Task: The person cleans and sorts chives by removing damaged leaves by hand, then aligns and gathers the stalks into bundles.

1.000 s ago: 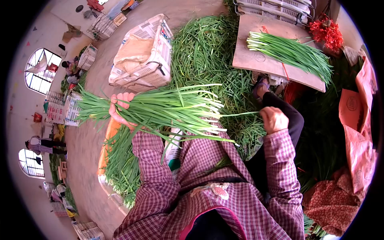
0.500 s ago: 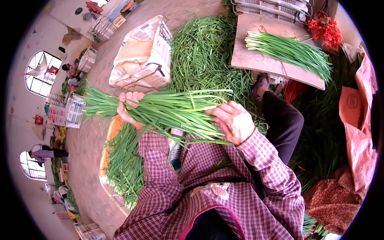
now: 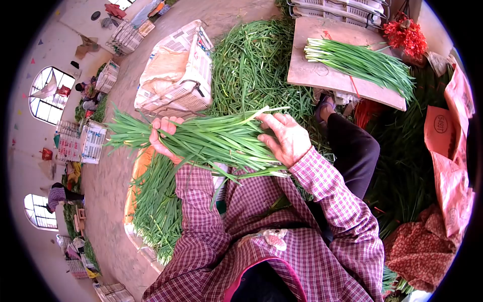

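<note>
A long bunch of garlic chives [image 3: 216, 138] lies crosswise in front of my chest, its leafy tips pointing left. My left hand [image 3: 165, 137] is closed around the bunch near the tips. At the stem end, my right hand [image 3: 288, 138] has its thumb and fingers apart, with the fingertips against the outer stalks. One pale stalk [image 3: 271, 108] sticks out above the others by those fingertips. Below my left forearm, more garlic chives [image 3: 158, 206] are heaped in a container with an orange liner [image 3: 142, 163].
A sorted chive bundle [image 3: 359, 63] lies on a board [image 3: 322, 75] at upper right, with red ties [image 3: 406, 38] hanging nearby. Loose leaves [image 3: 254, 70] cover the floor beside a white crate [image 3: 198, 75]. Dark greens [image 3: 402, 166] fill a red sack [image 3: 448, 151]. Other people [image 3: 63, 195] are at far left.
My right hand's thumb and fingers have spread apart from their closer pinch on the stem end. The pale stalk has shifted upward. My left hand keeps its hold.
</note>
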A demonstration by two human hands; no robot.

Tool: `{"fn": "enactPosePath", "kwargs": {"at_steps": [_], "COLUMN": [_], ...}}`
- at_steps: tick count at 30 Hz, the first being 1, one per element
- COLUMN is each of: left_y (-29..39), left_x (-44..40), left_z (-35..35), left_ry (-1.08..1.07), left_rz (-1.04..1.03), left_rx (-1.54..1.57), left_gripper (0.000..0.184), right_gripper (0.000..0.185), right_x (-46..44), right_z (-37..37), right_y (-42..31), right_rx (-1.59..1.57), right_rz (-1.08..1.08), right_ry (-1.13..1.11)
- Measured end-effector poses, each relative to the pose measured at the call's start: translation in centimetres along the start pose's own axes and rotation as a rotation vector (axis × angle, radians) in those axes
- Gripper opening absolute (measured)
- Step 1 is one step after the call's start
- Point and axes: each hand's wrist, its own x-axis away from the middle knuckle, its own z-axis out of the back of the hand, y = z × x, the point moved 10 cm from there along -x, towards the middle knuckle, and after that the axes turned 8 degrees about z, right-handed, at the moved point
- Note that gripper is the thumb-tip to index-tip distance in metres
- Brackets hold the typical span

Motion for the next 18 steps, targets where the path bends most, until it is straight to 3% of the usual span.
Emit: {"fn": "enactPosePath", "kwargs": {"at_steps": [7, 10, 14, 15, 18], "left_y": [-0.9, -1.1, -0.7, -0.6, -0.4], "left_x": [0.0, 0.0, 0.1, 0.0, 0.2], "left_z": [-0.5, -0.6, 0.3, 0.7, 0.9], "left_ry": [-0.022, -0.012, 0.057, 0.072, 0.127], "left_rz": [0.026, 0.013, -0.008, -0.003, -0.028], "left_rx": [0.072, 0.012, -0.004, 0.025, -0.047], "left_gripper": [0.007, 0.007, 0.007, 0.008, 0.008], "right_gripper": [0.035, 0.018, 0.018, 0.019, 0.018], "right_x": [-0.6, -0.4, -0.5, -0.2, 0.3], "right_z": [0.2, 0.4, 0.9, 0.5, 0.8], "right_y": [-0.5, -0.1, 0.8, 1.8, 2.8], "right_rx": [0.136, -0.005, -0.262, -0.424, -0.486], "right_rz": [-0.014, -0.003, -0.085, -0.203, -0.201], "right_ry": [0.032, 0.169, 0.179, 0.108, 0.098]}}
